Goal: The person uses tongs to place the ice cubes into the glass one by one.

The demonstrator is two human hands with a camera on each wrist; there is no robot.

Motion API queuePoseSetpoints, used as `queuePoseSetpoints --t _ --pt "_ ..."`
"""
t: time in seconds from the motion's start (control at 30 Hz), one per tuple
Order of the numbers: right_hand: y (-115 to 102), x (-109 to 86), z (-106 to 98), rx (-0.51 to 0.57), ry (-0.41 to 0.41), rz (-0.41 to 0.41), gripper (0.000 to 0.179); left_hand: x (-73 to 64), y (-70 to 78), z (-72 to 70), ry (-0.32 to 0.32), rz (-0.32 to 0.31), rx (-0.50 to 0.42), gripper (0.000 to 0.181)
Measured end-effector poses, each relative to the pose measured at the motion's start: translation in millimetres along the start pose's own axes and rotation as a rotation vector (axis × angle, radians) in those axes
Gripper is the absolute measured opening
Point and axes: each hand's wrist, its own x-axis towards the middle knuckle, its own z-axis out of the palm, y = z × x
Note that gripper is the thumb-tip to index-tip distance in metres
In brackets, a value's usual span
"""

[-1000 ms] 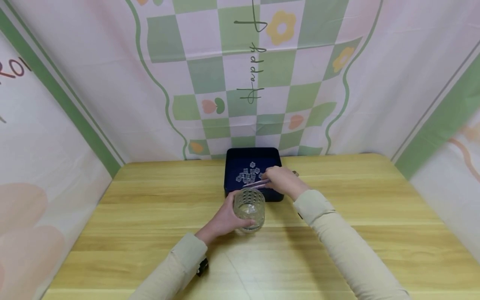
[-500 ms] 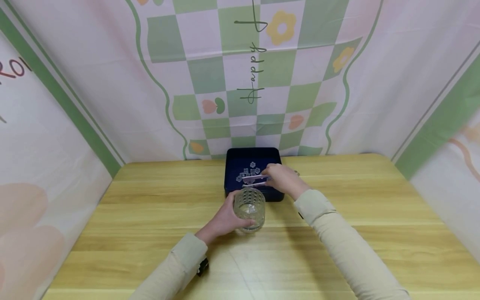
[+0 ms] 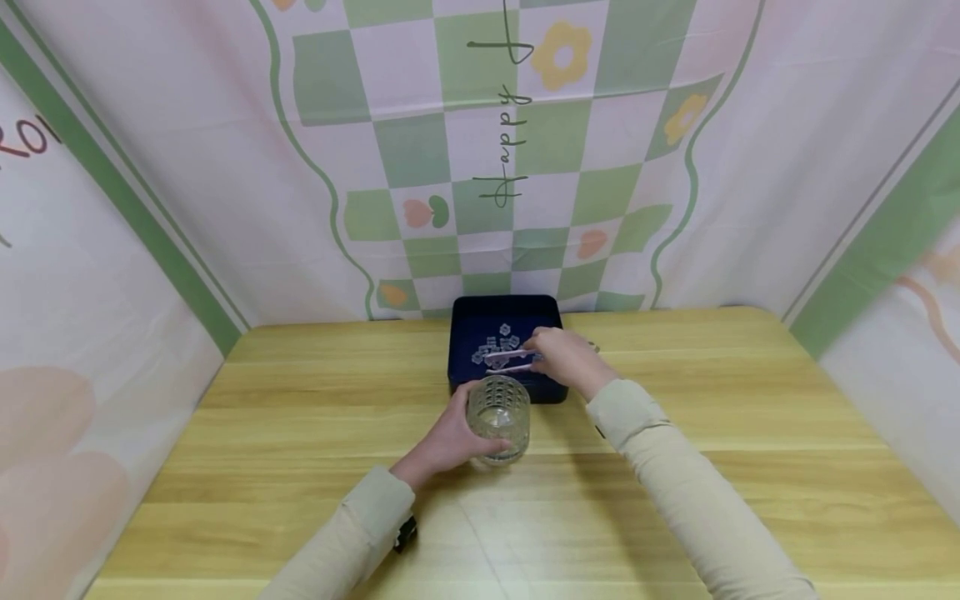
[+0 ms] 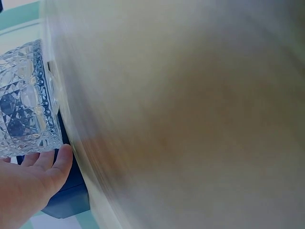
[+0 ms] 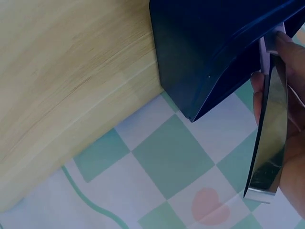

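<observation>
My left hand grips a clear cut-glass tumbler from its left side, thumb across the front. In the left wrist view the tumbler shows a faceted pattern; whether anything lies inside is hard to tell. Just behind it is a dark navy box with small clear ice-like pieces in it. My right hand holds tongs with pale pink tips, whose arms stand apart over the pieces, near the tumbler's rim. The right wrist view shows the shiny metal body of the tongs.
A light wooden table lies under everything. Behind the box hangs a checked green and white cloth, close to the table's back edge. A small black object sits at my left wrist.
A second ago the arms of the tongs were close together by the tumbler's rim; now they are spread apart over the box. The left hand and tumbler have not visibly moved.
</observation>
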Motion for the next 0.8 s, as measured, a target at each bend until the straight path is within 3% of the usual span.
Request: queuePoseSetpoints --t 0.5,0.8 --pt "2.0 -3.1 0.7 -0.013 0.008 -0.051 0.029 -2.0 2.8 -0.5 -0.005 -0.023 0.005 0.101" --pt "1.6 -1.8 2.3 -0.025 0.015 -0.036 0.028 -1.2 2.0 -0.2 -0.005 -0.01 0.004 0.099"
